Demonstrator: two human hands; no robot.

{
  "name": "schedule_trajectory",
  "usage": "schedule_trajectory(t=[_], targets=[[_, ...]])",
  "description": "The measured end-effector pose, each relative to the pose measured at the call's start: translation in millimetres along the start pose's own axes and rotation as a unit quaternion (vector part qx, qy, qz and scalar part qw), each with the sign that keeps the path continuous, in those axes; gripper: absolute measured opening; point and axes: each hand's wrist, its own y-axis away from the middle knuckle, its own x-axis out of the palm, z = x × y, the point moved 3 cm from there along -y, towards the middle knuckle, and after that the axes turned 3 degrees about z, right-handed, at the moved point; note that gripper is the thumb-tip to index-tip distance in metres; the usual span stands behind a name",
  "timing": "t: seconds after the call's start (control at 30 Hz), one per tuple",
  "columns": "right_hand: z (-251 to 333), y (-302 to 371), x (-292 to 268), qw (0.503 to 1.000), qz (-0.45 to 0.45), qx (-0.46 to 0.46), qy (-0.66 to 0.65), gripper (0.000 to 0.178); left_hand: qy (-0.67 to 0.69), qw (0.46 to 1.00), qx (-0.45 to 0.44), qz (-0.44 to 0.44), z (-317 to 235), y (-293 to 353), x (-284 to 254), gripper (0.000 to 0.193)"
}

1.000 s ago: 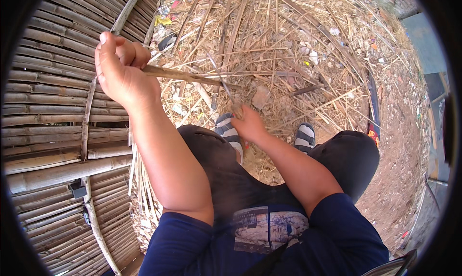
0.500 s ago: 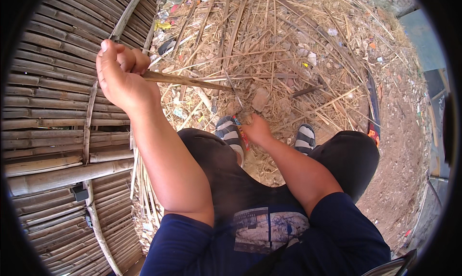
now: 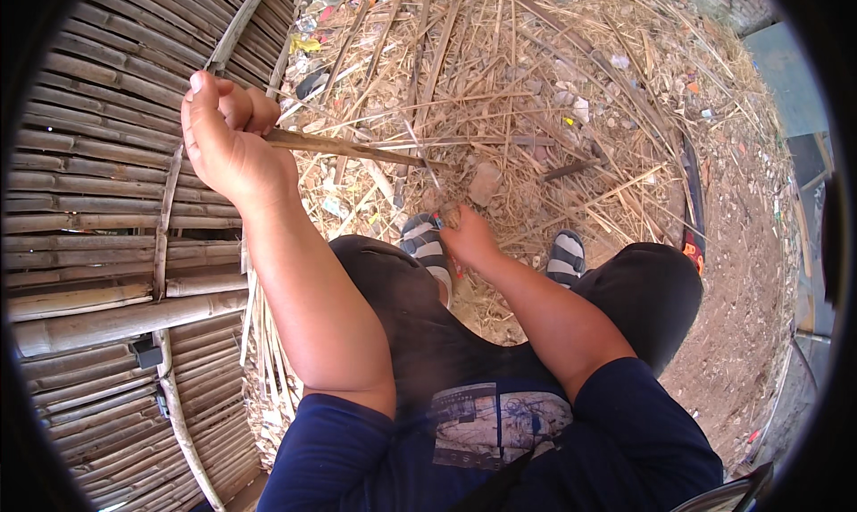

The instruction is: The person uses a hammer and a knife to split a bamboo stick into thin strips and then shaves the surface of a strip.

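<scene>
My left hand (image 3: pixel 230 146) is raised at the left, its fingers curled round one end of a split bamboo strip (image 3: pixel 348 149). The strip slants down to the right, and its far end lies over the littered ground. Low between my knees, my right hand (image 3: pixel 470 237) is closed on a tool with a thin, narrow blade (image 3: pixel 418 150) and a partly visible red handle. From that hand the blade points up and left, passing across the strip near its far end. I cannot tell whether blade and strip touch. My fingers cover most of the handle.
A bamboo slat wall (image 3: pixel 98 191) runs along my left. Split bamboo, straw, stones and scraps cover the ground (image 3: pixel 518 92) ahead. A long dark tool with an orange-red end (image 3: pixel 694 249) lies beyond my right knee. My striped sandals (image 3: pixel 565 258) stand below me.
The blade in my right hand has tilted further left, and its handle has turned more out of sight behind my fingers. My left hand and the bamboo strip have barely moved.
</scene>
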Motion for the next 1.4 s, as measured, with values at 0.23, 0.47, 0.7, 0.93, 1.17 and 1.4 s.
schedule_trajectory(t=[0.23,0.47,0.7,0.93,1.17,1.4], targets=[[29,11,-11,0.998,-0.008,-0.062,-0.018,0.044,-0.001,0.999,0.009,0.036,-2,5,10,0.029],[57,21,-8,0.988,0.045,-0.149,-0.016,0.046,-0.002,1.0,0.006,0.016,-1,3,2,0.028],[-18,-12,4,0.999,-0.023,-0.008,0.029,0.043,0.008,1.0,0.01,0.015,0,-2,1,0.028],[50,16,-13,0.994,0.014,-0.1,-0.043,0.043,0.001,1.0,0.009,0.029,0,2,7,0.028],[36,14,-3,0.991,-0.006,-0.122,-0.052,0.043,0.012,1.0,0.006,0.028,0,1,1,0.028],[4,-4,-4,0.999,-0.02,-0.034,0.016,0.046,0.008,0.999,0.007,0.032,-1,3,8,0.028]])
